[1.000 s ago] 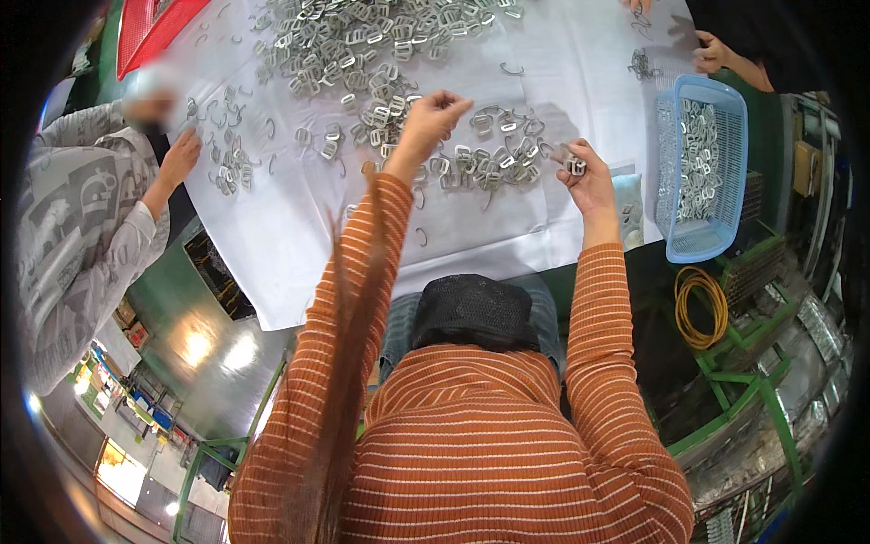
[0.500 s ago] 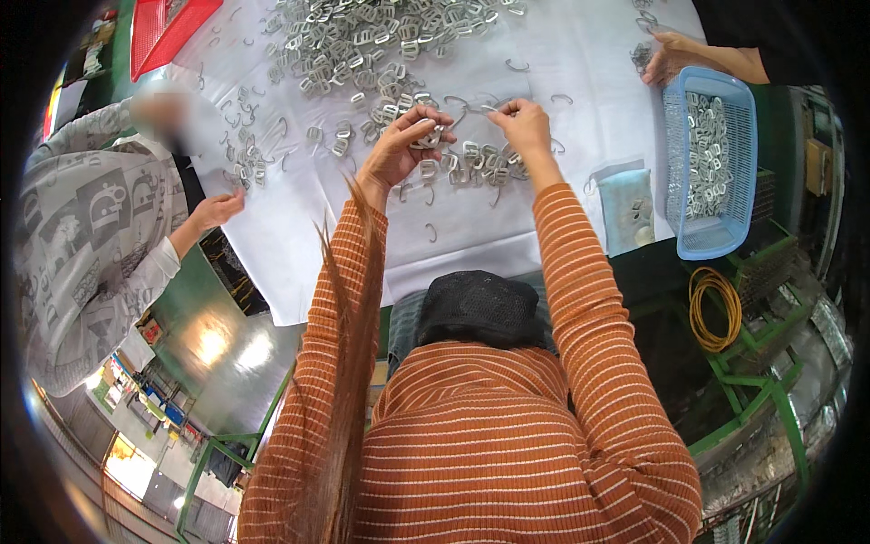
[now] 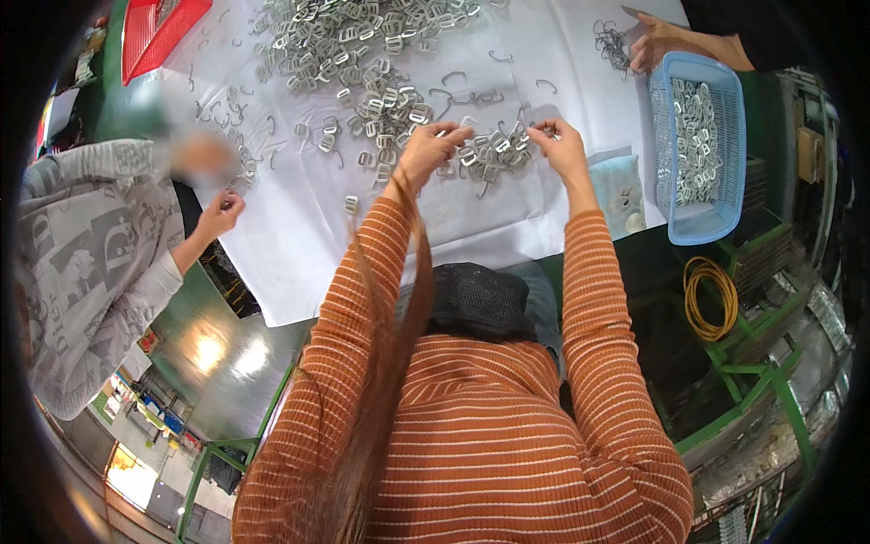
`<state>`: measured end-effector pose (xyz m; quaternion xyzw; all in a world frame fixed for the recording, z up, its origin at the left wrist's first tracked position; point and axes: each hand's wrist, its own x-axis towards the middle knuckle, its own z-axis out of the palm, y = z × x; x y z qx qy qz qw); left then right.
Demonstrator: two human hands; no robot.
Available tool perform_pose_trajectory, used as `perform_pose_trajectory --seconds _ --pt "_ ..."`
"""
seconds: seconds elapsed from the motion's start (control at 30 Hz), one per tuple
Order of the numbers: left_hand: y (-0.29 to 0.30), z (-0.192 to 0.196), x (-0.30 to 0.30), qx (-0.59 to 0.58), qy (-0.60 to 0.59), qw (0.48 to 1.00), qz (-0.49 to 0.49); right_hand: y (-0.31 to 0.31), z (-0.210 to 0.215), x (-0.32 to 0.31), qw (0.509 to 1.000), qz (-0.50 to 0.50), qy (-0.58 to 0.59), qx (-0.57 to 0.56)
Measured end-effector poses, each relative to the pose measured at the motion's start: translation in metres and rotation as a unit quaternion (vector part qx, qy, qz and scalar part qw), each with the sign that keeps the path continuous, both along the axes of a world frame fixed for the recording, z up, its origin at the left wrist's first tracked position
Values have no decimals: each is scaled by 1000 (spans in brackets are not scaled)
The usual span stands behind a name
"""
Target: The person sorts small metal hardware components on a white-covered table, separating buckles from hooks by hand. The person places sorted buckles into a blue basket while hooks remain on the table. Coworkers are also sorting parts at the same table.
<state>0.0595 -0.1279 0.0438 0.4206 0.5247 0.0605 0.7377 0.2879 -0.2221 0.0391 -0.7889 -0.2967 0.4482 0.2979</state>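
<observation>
My left hand and my right hand reach out in orange striped sleeves over a white sheet. Between them lies a small heap of grey metal buckles. The fingers of each hand are pinched on a small metal buckle at the heap's edge, left hand on its left side, right hand on its right side. A much larger pile of the same buckles spreads across the far side of the sheet, with loose bent wire hooks scattered around it.
A blue plastic basket with several buckles stands at the right, another person's hand just beyond it. A person in a grey patterned top sits at the left, one hand on the sheet's edge. A red tray lies far left; a yellow coiled cable hangs at the right.
My right hand came in from near the blue basket to the small heap. Both hands met there and now sit slightly apart. The person on the left drew a hand back.
</observation>
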Motion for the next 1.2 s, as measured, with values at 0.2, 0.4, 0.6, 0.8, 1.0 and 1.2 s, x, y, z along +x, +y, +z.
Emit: perform_pose_trajectory --seconds 0.2,0.4,0.6,0.8,1.0,1.2 --pt "23 16 -43 4 46 999 -21 25 -6 -15 974 87 -201 -61" --pt "12 13 -73 -46 129 990 -42 13 2 11 998 25 14 -50" --pt "7 11 -115 47 86 994 -48 -6 23 9 997 -3 77 11" --pt "-14 62 -113 -63 -181 947 258 -14 57 -20 891 -51 446 59" --pt "-29 7 -94 139 145 975 95 39 19 -126 967 219 -124 -40" --pt "-53 -18 -55 418 349 838 -11 29 -10 -136 992 123 -23 21"
